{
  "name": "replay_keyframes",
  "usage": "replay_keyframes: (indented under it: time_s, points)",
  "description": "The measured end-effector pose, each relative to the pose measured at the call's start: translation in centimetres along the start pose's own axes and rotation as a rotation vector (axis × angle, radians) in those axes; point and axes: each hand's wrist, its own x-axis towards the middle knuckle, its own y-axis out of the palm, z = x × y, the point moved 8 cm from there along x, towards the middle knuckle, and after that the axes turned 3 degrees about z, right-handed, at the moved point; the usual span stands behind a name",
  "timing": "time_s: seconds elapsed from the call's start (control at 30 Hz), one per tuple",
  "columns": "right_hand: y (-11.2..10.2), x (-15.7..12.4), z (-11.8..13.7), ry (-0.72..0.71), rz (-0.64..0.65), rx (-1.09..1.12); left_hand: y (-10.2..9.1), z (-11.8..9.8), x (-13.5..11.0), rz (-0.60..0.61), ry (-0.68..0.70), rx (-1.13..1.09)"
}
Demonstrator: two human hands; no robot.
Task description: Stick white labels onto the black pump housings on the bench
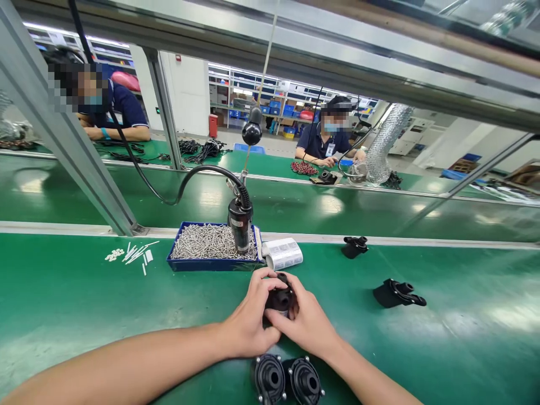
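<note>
Black plastic part just below the middle of the frame, held between both hands above the green table; impossible to tell whether touching it. Left hand curled snugly around the part's left side; right hand closed on the right side, thumb across the front. At bottom centre, nearest the hands, a second part just beside a third. Toward the right edge, two loose parts, well apart from the hands. Beyond the hands, a blue tray of metal screws, with a black screwdriver hanging at its right end and a label sheet alongside.
</note>
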Motion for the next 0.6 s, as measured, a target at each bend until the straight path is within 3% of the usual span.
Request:
replay_keyframes:
  time_s: [0.07,0.2,0.23,0.3,0.4,0.47,0.6]
  points:
    - [-0.6,0.1,0.3,-0.049,0.047,-0.023,-0.1,0.0,0.1,0.034,-0.014,-0.067]
    - [-1.2,-0.4,0.7,-0.165,0.326,0.035,-0.8,0.9,0.1,0.017,-0.136,-0.251]
    - [-1.6,-0.4,0.6,-0.180,0.341,0.063,-0.8,1.3,0.0,0.011,-0.187,-0.298]
    - [-3.5,0.3,-0.3,-0.176,0.211,0.106,-0.5,1.8,-0.2,0.026,-0.273,-0.385]
    - [-7.4,2.0,-3.0,-0.118,-0.189,0.128,0.1,2.0,-0.2,0.058,-0.338,-0.438]
    - [-9.0,3.1,-4.9,-0.083,-0.364,0.151,-0.2,2.1,-0.1,0.022,-0.348,-0.357]
    - [-9.5,5.1,-7.4,-0.024,-0.434,0.218,-2.4,0.6,0.4,-0.147,-0.159,0.010]
